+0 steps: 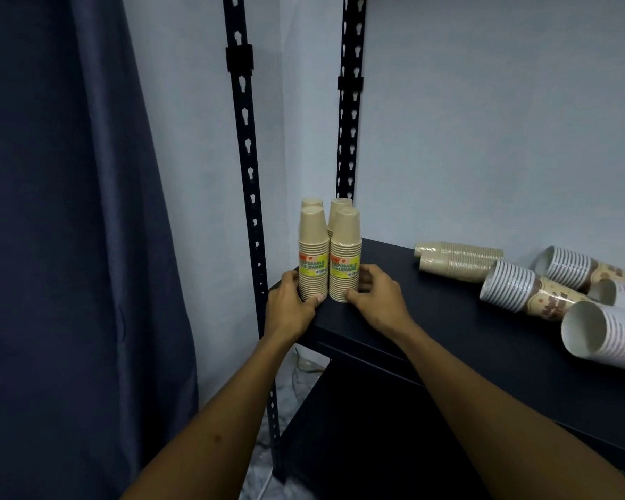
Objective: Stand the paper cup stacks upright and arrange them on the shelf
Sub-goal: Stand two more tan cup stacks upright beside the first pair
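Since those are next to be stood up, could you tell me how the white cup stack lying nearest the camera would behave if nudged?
The nearest white cup stack lies on its side on the shelf, so it would probably roll, likely curving because cups taper. Being nested paper, it is probably light and its open rim easily crushed.

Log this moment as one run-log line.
stage: squaring upright tan cup stacks at shelf corner | left hand, right hand: on front stacks' bases | remaining: stacks lying down at right

storeroom: slotted metal shelf [394,319], packed cup stacks [343,254]
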Demonstrator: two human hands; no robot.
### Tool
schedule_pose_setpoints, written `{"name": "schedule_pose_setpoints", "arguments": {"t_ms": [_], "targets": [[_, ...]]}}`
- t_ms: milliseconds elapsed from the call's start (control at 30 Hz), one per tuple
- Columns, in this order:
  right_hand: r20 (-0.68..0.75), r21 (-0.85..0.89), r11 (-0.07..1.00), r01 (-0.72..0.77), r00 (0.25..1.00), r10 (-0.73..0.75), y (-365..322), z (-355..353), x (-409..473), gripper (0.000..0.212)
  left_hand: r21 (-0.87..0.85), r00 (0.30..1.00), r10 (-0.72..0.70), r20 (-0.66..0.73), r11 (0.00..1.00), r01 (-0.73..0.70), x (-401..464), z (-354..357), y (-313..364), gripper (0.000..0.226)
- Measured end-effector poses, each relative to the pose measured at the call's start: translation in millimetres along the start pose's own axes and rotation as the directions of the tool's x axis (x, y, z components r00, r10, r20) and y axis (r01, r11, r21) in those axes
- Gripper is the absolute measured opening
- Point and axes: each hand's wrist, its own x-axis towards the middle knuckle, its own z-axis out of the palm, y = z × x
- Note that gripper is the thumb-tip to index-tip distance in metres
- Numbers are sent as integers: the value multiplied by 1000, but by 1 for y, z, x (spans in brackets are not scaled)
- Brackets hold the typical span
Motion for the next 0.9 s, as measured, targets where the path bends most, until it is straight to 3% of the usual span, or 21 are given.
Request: {"name": "schedule_pose_setpoints", "arguments": {"t_ms": [200,900], "targets": [[-22,-39,999,-11,1000,10,3,2,2,41,7,1000,-17,-10,1000,17,3,0,0,53],[-29,-67,998,3,1000,-5,3,2,1,44,0,999,-23,-29,1000,23,-1,4,0,54]]}}
